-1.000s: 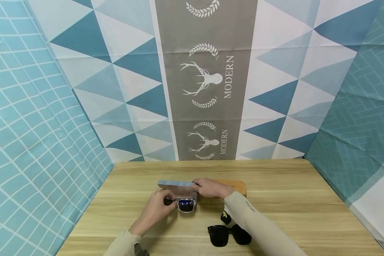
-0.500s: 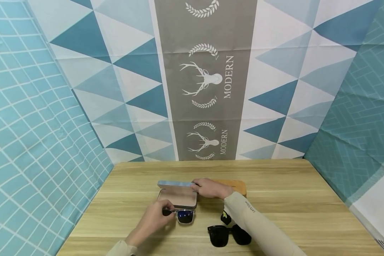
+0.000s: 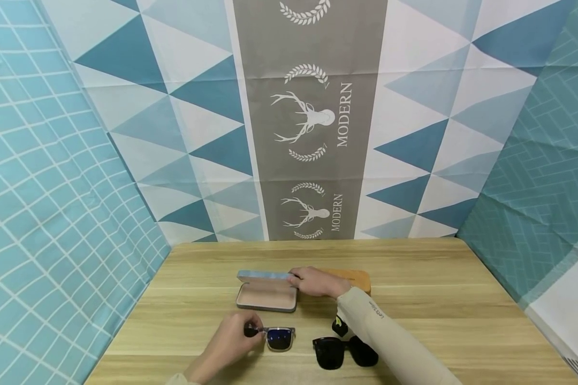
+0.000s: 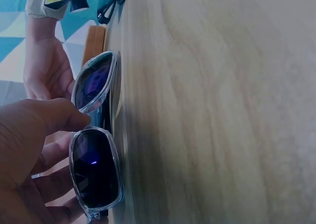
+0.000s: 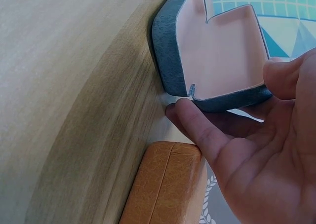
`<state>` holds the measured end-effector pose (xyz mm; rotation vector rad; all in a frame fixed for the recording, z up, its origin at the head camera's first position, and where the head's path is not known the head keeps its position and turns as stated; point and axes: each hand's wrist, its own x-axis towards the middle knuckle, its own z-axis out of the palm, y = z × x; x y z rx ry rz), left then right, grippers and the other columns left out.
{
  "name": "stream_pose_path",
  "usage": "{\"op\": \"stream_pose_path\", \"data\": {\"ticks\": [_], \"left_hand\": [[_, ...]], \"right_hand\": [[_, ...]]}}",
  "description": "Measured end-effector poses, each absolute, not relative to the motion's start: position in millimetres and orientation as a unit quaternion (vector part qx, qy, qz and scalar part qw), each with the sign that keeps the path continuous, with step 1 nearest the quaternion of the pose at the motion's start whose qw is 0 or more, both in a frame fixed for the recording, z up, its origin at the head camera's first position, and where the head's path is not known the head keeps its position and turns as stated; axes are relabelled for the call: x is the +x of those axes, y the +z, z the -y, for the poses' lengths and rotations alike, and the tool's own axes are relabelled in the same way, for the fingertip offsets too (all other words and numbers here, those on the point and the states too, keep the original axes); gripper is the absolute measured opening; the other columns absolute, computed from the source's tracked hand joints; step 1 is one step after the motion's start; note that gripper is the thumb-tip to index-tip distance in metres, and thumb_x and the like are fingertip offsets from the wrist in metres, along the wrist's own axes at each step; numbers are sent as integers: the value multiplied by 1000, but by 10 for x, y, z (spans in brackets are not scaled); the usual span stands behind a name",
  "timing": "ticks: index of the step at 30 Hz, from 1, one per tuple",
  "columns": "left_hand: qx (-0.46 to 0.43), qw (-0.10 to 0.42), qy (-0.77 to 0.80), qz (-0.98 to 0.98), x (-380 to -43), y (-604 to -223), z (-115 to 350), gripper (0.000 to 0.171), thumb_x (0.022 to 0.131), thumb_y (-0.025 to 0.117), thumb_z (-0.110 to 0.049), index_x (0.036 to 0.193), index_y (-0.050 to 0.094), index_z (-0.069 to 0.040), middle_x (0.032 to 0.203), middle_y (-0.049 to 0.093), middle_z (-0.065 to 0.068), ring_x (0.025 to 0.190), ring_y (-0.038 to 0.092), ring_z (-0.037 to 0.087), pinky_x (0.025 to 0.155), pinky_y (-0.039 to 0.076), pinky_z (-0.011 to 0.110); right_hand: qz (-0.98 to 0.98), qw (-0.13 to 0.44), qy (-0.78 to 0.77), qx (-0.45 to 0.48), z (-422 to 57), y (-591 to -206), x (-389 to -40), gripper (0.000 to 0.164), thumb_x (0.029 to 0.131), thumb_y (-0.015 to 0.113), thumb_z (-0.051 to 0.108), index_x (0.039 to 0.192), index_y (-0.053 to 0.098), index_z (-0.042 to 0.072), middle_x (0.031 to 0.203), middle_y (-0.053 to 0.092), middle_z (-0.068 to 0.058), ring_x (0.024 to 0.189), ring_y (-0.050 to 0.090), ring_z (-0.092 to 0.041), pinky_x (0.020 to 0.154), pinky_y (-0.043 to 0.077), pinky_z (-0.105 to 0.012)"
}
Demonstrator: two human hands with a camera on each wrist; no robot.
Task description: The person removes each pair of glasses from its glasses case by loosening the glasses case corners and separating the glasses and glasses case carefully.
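My left hand (image 3: 231, 337) pinches a pair of clear-framed sunglasses (image 3: 279, 339) with dark blue lenses near the bridge, thumb in front in the left wrist view. These sunglasses are in front of an open blue-grey glasses case (image 3: 267, 298) with a pale pink lining and nothing inside. At the case's right end, my right hand (image 3: 315, 282) grips the raised lid (image 5: 232, 51). In the right wrist view its thumb lies on the lid's edge, and other fingers are near the hinge corner.
An orange-brown glasses case (image 3: 358, 279) lies closed behind the right wrist. Black sunglasses (image 3: 329, 354) rest on the wooden table (image 3: 438, 305) beside the right forearm, with a small black item with a yellow mark (image 3: 339, 326) just behind them. Patterned cloth walls surround the table.
The left hand has drawn the clear-framed sunglasses out from over the glasses case toward the table's front, uncovering the case's inside. The right hand stays at the lid.
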<state>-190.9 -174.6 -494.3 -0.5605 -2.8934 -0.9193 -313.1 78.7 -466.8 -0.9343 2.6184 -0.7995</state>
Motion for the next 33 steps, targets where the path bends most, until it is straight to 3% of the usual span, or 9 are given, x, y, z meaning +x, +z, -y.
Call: {"op": "stream_pose_path", "data": {"ticks": [6, 13, 19, 25, 29, 33], "left_hand": [[-195, 21, -296, 935, -1857, -4923, 1755, 18, 78, 85, -19, 85, 70, -24, 87, 70, -13, 82, 63, 1, 73, 55, 23], [-211, -9, -306, 928, -1832, -4893, 1766, 16, 79, 85, -20, 83, 70, -23, 82, 68, -13, 71, 57, -3, 62, 50, 20], [-214, -23, -298, 930, -1810, -4860, 1774, 13, 81, 84, -22, 81, 71, -23, 79, 67, -15, 69, 57, -3, 61, 48, 21], [-210, -29, -290, 933, -1812, -4837, 1807, 14, 80, 84, -24, 81, 70, -25, 80, 66, -15, 69, 55, -2, 61, 47, 21], [-204, -38, -288, 935, -1806, -4824, 1829, 15, 80, 84, -33, 84, 71, -26, 84, 68, -14, 70, 57, -1, 60, 47, 22], [-182, -38, -281, 942, -1811, -4747, 1874, 31, 84, 79, -51, 96, 74, -23, 96, 73, -9, 83, 65, 8, 67, 53, 29]], "right_hand": [[-898, 123, -277, -321, -797, -4672, -3125, 48, 112, 38, 38, 143, 58, 7, 126, 68, -7, 124, 63, -25, 106, 49, -46], [-898, 121, -277, -321, -812, -4681, -3120, 48, 112, 38, 39, 142, 59, 9, 126, 68, -6, 123, 63, -24, 104, 50, -46], [-896, 124, -275, -326, -805, -4672, -3130, 47, 112, 37, 39, 142, 59, 9, 126, 68, -5, 122, 63, -23, 104, 50, -45], [-895, 124, -274, -330, -805, -4632, -3128, 49, 112, 39, 37, 146, 56, 5, 132, 67, -10, 128, 61, -27, 109, 48, -47], [-896, 130, -275, -325, -801, -4633, -3130, 52, 112, 38, 39, 148, 53, 5, 135, 66, -11, 129, 60, -27, 110, 47, -47], [-896, 134, -277, -321, -794, -4635, -3131, 51, 112, 37, 40, 147, 54, 7, 132, 67, -7, 125, 62, -24, 107, 49, -46]]}}
